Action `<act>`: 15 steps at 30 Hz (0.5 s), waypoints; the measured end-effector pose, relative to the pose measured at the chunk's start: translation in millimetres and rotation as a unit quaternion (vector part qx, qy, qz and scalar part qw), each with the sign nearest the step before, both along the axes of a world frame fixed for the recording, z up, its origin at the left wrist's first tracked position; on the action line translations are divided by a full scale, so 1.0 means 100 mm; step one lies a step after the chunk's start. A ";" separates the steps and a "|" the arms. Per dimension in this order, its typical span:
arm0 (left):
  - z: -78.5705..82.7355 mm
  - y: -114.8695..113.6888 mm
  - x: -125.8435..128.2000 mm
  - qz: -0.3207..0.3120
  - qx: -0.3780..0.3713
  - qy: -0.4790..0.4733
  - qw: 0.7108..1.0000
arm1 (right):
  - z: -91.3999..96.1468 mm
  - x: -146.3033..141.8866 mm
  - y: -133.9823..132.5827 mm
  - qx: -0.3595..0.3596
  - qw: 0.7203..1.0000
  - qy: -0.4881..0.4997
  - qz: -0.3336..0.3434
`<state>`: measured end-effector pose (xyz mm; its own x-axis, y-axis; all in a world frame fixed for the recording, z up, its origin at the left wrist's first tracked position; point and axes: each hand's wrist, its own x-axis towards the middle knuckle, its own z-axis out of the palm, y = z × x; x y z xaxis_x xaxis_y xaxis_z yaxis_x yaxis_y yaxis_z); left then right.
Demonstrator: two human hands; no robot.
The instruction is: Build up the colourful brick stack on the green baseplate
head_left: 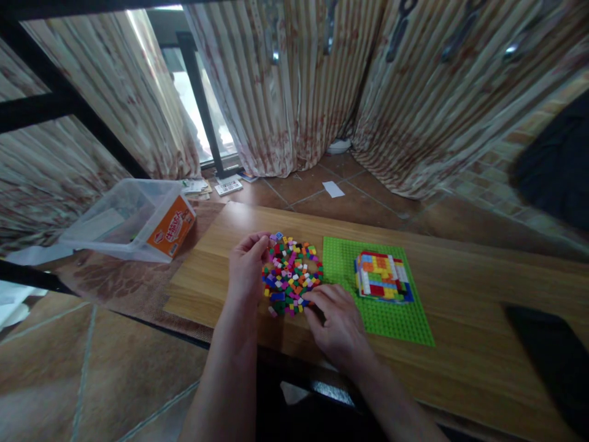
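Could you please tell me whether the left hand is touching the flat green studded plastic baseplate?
Apart. The head view shows the loose multicoloured plastic bricks lying between the left hand and the green baseplate.

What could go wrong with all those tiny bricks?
Some of the loose bricks lie close to the wooden table's near edge, so a careless sweep might send a few onto the floor. The right hand is also right by the green baseplate, so it could nudge that and jolt the colorful brick build on top.
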<state>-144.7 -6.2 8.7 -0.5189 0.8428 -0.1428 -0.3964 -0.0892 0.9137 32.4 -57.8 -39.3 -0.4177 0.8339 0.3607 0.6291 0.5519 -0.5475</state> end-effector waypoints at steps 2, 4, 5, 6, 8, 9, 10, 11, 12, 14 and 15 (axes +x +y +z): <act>0.00 0.00 0.01 0.000 -0.002 -0.001 1.000 | 0.00 -0.01 0.00 0.001 1.000 -0.004 0.001; 0.01 0.00 0.01 -0.001 -0.002 0.001 1.000 | -0.01 -0.01 0.00 0.000 1.000 -0.006 0.001; 0.01 0.00 0.02 -0.002 -0.001 0.003 1.000 | -0.01 -0.01 0.01 0.000 1.000 -0.006 0.000; 0.01 0.00 0.02 -0.003 -0.001 0.005 1.000 | -0.02 -0.01 0.01 0.000 1.000 -0.003 0.000; 0.01 0.00 0.02 -0.007 -0.003 0.012 1.000 | -0.02 -0.01 0.02 0.006 1.000 0.017 -0.001; 0.01 0.00 0.02 -0.008 -0.006 0.017 1.000 | -0.01 -0.01 0.02 0.009 0.999 0.032 0.000; 0.01 0.00 0.02 -0.008 -0.008 0.021 1.000 | -0.01 -0.02 0.02 0.013 0.999 0.048 0.000; 0.00 0.01 0.02 -0.010 -0.009 0.023 1.000 | 0.01 -0.02 0.03 0.017 0.998 0.064 -0.001; 0.00 0.01 0.02 -0.012 -0.008 0.024 1.000 | 0.03 -0.01 0.03 0.021 0.997 0.079 -0.004; -0.01 0.01 0.02 -0.015 -0.006 0.022 1.000 | 0.08 0.02 0.04 0.027 0.994 0.101 -0.012; -0.01 0.01 0.02 -0.016 -0.006 0.022 1.000 | 0.11 0.05 0.05 0.031 0.993 0.111 -0.020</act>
<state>-142.6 -4.7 7.6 -0.4979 0.8573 -0.1307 -0.3581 -0.0660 0.9314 36.9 -52.6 -27.8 -0.2889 0.8222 0.4904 0.5196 0.5649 -0.6411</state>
